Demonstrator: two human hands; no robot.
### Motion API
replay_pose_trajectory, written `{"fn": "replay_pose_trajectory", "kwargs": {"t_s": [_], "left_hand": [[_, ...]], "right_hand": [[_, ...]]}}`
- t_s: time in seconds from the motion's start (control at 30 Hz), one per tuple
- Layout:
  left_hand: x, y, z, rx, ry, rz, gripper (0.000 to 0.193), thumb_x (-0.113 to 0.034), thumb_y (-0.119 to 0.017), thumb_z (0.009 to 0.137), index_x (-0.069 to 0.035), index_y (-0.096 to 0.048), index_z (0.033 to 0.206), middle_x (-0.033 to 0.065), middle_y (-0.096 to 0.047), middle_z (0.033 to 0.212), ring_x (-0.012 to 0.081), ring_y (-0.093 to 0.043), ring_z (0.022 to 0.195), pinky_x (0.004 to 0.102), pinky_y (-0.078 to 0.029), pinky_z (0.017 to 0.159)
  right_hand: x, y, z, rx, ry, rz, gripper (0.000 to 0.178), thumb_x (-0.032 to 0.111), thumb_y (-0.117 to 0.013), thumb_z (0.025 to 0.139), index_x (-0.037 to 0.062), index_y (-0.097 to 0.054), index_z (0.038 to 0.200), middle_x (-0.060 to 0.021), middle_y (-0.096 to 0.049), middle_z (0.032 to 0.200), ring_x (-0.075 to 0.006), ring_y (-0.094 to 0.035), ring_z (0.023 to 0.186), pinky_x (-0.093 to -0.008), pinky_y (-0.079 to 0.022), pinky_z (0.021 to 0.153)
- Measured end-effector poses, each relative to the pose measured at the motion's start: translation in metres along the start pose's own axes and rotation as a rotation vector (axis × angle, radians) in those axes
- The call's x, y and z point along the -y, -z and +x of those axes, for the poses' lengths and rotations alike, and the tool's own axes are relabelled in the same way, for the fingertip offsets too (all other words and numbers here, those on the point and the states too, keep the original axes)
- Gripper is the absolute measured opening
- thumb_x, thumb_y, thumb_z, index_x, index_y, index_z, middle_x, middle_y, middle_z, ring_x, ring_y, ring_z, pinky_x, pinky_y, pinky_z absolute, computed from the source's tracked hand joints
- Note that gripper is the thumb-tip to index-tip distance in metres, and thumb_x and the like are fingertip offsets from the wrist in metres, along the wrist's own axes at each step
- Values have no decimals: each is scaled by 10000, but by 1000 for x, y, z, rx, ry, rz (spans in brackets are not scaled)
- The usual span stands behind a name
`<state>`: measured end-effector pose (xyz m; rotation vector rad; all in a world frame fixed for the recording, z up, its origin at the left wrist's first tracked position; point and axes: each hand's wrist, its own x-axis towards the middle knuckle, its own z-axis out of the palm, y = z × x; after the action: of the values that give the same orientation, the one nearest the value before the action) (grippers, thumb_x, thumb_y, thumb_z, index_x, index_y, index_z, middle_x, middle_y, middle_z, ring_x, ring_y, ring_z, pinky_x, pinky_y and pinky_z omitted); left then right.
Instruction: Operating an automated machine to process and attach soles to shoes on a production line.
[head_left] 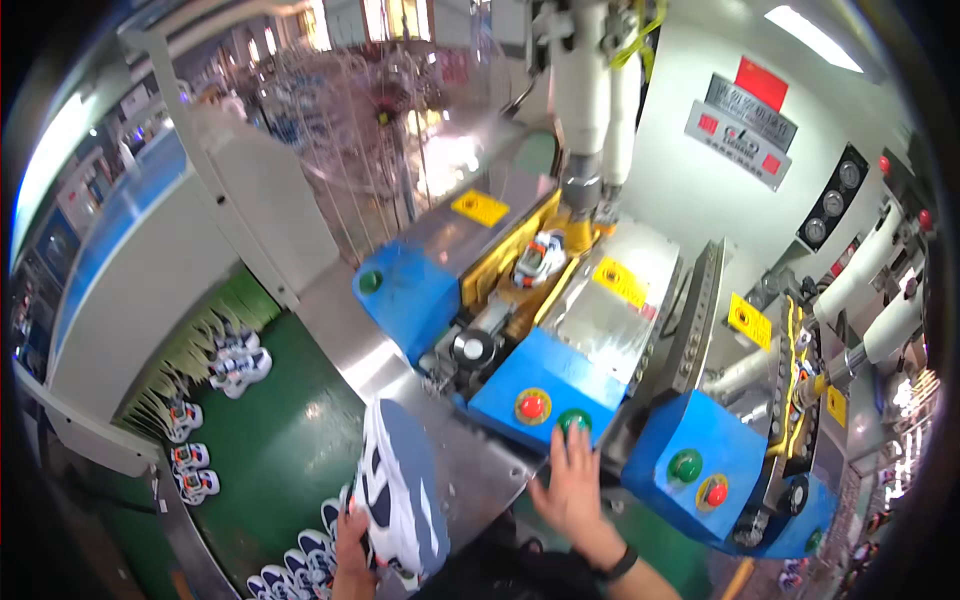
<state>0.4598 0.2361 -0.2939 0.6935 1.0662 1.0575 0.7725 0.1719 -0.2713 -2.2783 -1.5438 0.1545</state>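
Though the blue-and-silver metal press [560,368] seems loaded with an orange-trimmed white shoe [541,258], a blue-grey-soled white shoe [398,492] apparently waits at the press's near left, clamped in my left hand [353,545]; my empty, spread right hand [577,497] overlaps the press's green button [574,418].

Shoe factory, production floor. Evidence: blue-ended press machine [490,398] with push buttons [533,407]; round dial gauges [833,203]; green conveyor belt [290,405] carrying sneakers [240,370].

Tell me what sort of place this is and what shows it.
Most likely a shoe factory: sneakers stand on a green belt, a blue machine has another shoe set in it, and the person's left hand holds a white-and-navy sneaker.
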Motion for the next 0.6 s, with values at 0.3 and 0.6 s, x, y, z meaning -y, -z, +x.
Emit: {"fn": "replay_pose_trajectory", "kwargs": {"t_s": [0.3, 0.6], "left_hand": [[-35, 60, -177, -526, -26, -291, 339, -181, -574, 894, -13, -524, 1184, 89, -620, 1072, 195, -625, 941, 325, -510, 832], [-48, 352, -287, -1799, -756, 217, 646, -136, -702, 826, 74, -271, 1259, 199, -514, 1129, 222, -584, 955, 328, -509, 825]], "right_hand": [[13, -38, -142, 583, 94, 914, 546, 107, -653, 823, -54, -424, 1291, -206, -596, 1176, -272, -584, 1106, -343, -469, 923], [54, -116, -166, 569, -69, 932, 336, 46, -552, 902, -49, -502, 1221, -131, -643, 1036, -155, -600, 951, -268, -460, 858]]}}
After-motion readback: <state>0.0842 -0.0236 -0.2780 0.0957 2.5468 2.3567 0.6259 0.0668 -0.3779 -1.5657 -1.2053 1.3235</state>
